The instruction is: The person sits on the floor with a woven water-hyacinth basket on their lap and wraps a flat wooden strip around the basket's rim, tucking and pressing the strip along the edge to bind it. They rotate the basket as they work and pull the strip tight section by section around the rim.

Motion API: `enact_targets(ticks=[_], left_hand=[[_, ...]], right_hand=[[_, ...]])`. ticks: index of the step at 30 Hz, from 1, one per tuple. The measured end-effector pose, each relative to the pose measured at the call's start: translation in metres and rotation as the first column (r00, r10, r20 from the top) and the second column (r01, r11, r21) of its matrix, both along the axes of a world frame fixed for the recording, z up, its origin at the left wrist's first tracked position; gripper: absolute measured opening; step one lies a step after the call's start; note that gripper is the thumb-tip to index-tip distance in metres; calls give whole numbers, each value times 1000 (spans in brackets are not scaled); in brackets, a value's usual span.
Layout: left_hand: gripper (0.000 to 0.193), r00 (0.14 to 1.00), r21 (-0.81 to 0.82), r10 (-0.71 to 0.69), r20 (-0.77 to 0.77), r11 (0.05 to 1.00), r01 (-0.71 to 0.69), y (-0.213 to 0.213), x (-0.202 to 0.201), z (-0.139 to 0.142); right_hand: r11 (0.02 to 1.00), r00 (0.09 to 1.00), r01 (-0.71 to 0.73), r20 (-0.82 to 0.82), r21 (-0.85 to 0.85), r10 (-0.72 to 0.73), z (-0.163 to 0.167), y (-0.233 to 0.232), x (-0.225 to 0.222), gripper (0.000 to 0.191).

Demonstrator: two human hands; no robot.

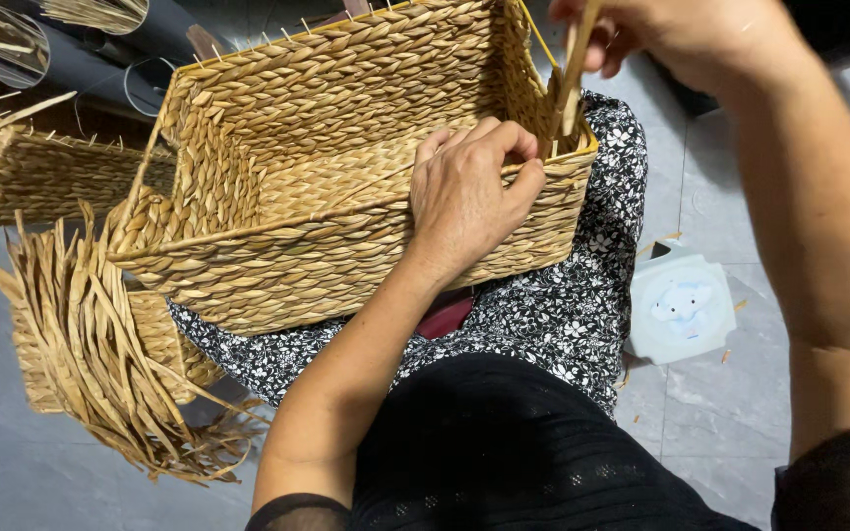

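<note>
Woven basket fills the lap, its 4 walls closing off the middle; its inside is open from above, free room down to the woven floor. Left hand sits on the near rim at the right corner, blocking that stretch. Right hand with a straw strand occupies the space over that corner. Left side crowded: loose straw bundle and 1 more unfinished basket just beside the main one. Right side: bare floor tiles, only a small white pack on them, well apart from the basket.
</note>
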State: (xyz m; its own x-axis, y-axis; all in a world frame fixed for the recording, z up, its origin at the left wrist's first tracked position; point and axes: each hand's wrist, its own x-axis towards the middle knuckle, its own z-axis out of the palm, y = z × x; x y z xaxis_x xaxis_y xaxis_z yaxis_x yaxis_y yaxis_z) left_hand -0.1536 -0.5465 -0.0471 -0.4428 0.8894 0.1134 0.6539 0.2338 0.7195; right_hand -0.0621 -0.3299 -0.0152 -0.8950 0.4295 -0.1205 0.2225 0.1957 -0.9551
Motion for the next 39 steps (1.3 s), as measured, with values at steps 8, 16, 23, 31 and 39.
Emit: enact_targets(ticks=[8,16,23,31,39], left_hand=[[19,993,-60,-39,-111,998,33,-1,4,-4],[32,994,-74,-68,-81,995,62,-4,3,-10],[34,995,-2,-72,-67,997,72,-7,1,-6],[29,989,20,-126,72,992,125,-11,-10,2],[17,995,-110,-26,97,993,36,-3,-6,2]], right_hand=[[996,998,63,27,-59,-62,-10,-19,-9,22],[985,998,-20,63,-169,32,-19,-24,-11,20],[985,985,-32,164,-169,60,-18,-27,-12,24],[995,973,-83,210,-53,92,-26,-28,-7,23],[857,998,65,-12,512,-69,-21,-33,39,15]])
